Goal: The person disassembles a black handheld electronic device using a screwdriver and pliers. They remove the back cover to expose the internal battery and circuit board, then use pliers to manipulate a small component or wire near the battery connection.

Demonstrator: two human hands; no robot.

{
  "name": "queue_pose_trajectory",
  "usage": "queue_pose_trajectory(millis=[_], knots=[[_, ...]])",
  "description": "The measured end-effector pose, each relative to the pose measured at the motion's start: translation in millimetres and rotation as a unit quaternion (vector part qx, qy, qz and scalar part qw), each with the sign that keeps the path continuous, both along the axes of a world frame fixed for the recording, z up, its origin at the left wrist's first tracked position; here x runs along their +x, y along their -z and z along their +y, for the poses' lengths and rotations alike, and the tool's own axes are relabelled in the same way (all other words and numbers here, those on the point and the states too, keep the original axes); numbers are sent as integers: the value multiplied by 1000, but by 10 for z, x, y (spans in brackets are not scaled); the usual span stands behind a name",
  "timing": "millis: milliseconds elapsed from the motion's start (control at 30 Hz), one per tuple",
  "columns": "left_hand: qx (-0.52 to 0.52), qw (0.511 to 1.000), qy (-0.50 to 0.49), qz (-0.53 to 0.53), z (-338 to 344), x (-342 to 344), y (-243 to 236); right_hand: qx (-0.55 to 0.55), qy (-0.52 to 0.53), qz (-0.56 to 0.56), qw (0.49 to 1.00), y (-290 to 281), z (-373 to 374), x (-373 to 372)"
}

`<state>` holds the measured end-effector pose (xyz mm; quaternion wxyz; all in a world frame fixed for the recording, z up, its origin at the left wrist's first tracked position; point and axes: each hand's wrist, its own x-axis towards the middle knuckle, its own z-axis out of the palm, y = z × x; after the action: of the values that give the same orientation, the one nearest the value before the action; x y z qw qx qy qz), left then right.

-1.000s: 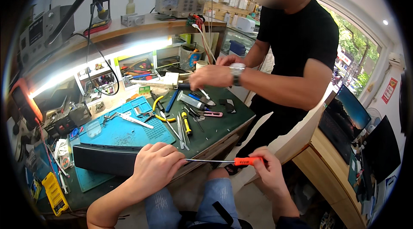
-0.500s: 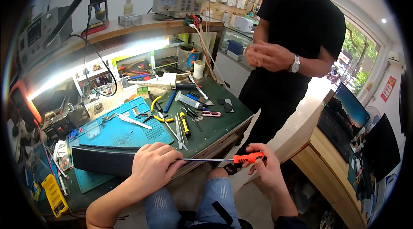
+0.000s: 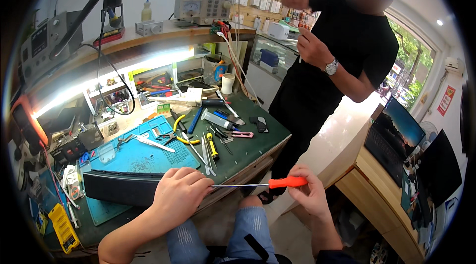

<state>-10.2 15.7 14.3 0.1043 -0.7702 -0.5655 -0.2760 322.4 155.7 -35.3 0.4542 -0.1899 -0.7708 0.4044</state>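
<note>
While hands [image 3: 182, 192] [image 3: 310, 192] stay curled (left on black casing [image 3: 119, 188], right around screwdriver [image 3: 285, 182]), co-worker's hands [image 3: 316, 48] now apart

It's a fix-it shop, w/ tools [image 3: 212, 147], e.g. yellow-grip pliers [image 3: 188, 140], & a blue mat [image 3: 131, 157] on a green bench [image 3: 248, 151], plus small packs [image 3: 255, 0] hung in rows.

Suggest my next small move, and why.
Perhaps give the orange-handled screwdriver a slight turn: the right hand grips its handle, and its shaft runs to the left hand, which holds the long black casing. Its tip is hidden.
</note>
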Motion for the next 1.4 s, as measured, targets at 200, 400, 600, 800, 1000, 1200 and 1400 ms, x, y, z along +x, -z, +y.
queue_pose_trajectory(millis=[200,400,600,800,1000,1200,1400], knots=[[-34,999,31,21,91,142,-2,116,101,-59,986,-124,-91,-130],[-94,995,29,-27,175,78,14,31,129,-26,991,-112,-127,-120],[-101,992,27,-69,169,78,-9,-124,120,-107,979,-9,-75,72],[-95,993,32,-59,195,88,-57,-53,51,-22,997,-40,-111,-5],[-136,988,33,-67,221,33,-12,-50,36,28,998,-107,-139,-59],[-143,986,11,-88,222,34,-50,-170,54,-50,983,-35,-132,60],[-113,988,27,-98,220,65,-96,-132,29,-57,989,-73,-98,55]])
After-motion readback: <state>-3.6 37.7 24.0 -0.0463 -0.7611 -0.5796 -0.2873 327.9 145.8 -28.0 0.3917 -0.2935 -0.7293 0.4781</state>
